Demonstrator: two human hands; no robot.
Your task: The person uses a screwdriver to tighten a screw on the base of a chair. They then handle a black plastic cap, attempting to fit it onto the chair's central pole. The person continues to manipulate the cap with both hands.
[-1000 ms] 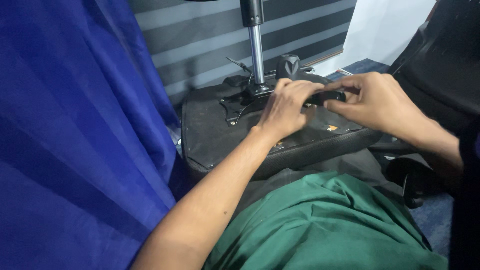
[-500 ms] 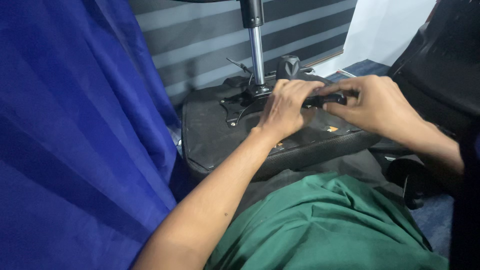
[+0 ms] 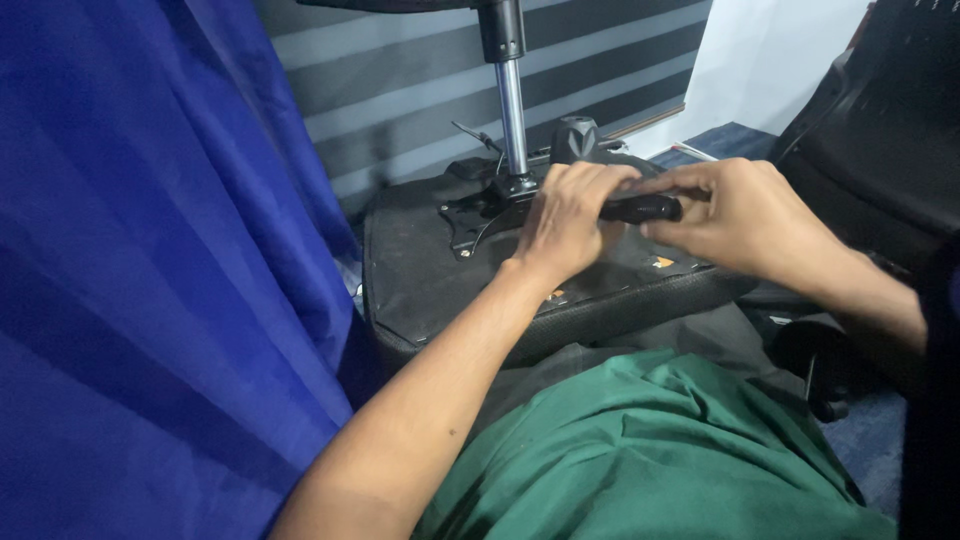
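Hands meet over an upturned chair seat (image 3: 430, 270). The left hand (image 3: 570, 215) and right hand (image 3: 745, 215) both have fingers wrapped around a black handle (image 3: 645, 208) beside the metal post (image 3: 511, 110).

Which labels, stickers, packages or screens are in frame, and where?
Small sticker: on the black upturned chair seat underside, just below the right hand; orange and white, roughly square.
Second small sticker: near the seat's front edge, under the left hand's wrist; orange, partly hidden.
No packages or screens.

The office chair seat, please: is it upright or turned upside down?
Upside down: the seat shows its underside, with the metal post pointing up.
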